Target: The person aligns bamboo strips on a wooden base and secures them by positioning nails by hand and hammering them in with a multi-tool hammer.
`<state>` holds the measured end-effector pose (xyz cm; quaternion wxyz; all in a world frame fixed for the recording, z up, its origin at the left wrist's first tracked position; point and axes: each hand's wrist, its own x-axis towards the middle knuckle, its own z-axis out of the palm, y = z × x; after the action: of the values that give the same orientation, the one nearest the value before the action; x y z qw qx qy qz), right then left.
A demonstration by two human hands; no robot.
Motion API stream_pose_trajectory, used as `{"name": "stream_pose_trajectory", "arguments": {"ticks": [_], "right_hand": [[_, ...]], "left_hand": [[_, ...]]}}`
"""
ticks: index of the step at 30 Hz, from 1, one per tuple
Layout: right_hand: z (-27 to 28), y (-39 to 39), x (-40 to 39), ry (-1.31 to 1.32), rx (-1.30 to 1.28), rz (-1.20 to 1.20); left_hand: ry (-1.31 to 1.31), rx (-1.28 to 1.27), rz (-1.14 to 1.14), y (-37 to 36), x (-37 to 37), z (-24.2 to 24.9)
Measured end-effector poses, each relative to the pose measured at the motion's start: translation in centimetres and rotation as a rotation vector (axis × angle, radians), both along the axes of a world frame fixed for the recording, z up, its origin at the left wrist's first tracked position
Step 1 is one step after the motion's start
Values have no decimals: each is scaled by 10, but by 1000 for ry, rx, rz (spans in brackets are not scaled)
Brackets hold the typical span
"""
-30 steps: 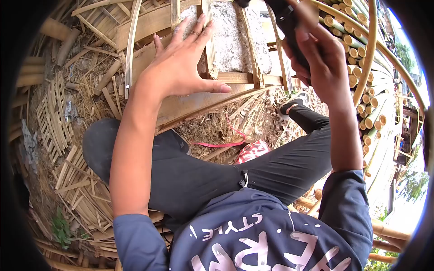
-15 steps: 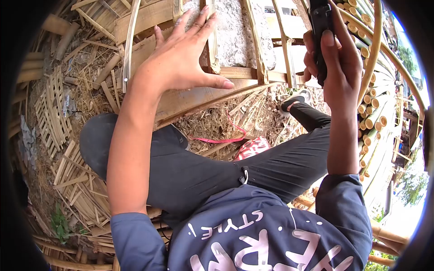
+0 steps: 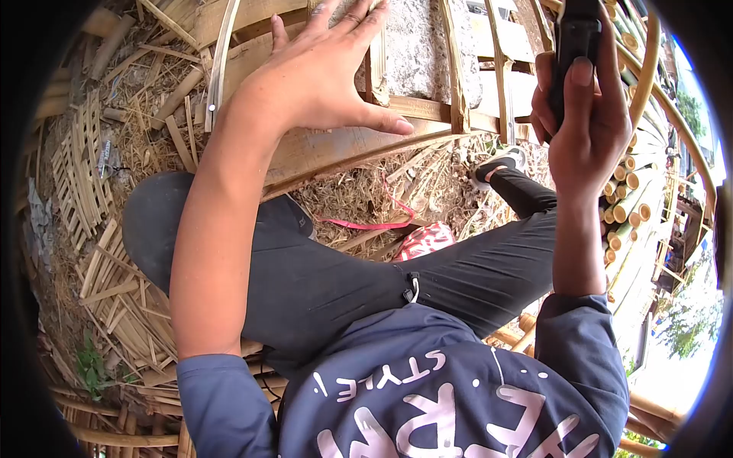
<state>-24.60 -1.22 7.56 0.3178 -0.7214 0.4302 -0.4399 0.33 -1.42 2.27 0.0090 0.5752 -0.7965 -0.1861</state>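
Note:
My left hand (image 3: 313, 88) lies spread over a frame of split bamboo strips (image 3: 458, 76), fingertips at an upright strip and thumb stretched along the lower rail. Beneath the strips is a rough grey slab (image 3: 416, 57). A wooden plank (image 3: 336, 153) runs along the near side of the frame. My right hand (image 3: 584, 130) is raised to the right of the frame, its fingers wrapped around a black handheld tool (image 3: 578, 46). The top of that tool is cut off by the picture's edge, and I cannot tell its kind.
Cut bamboo poles (image 3: 630, 195) are stacked at the right. A woven bamboo piece (image 3: 80, 175) and loose splints (image 3: 122, 305) lie at the left. Between my legs are a pink ribbon (image 3: 366, 226) and a red-and-white patterned item (image 3: 424, 243) on the shavings.
The view has shifted slightly, and the frame appears farther up and right. My right hand with the black tool is higher and farther right; my left hand stays spread at the strips.

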Motion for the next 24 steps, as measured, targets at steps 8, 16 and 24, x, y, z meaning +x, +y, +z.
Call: {"name": "stream_pose_trajectory", "arguments": {"ticks": [8,16,24], "right_hand": [[10,-3,-5,2,87,10],[13,9,-13,324,333,177],[0,22,-6,390,229,255]], "left_hand": [[50,-14,-13,-2,2,-7],[39,17,56,16,-11,26],[63,36,53,13,-14,33]]}}
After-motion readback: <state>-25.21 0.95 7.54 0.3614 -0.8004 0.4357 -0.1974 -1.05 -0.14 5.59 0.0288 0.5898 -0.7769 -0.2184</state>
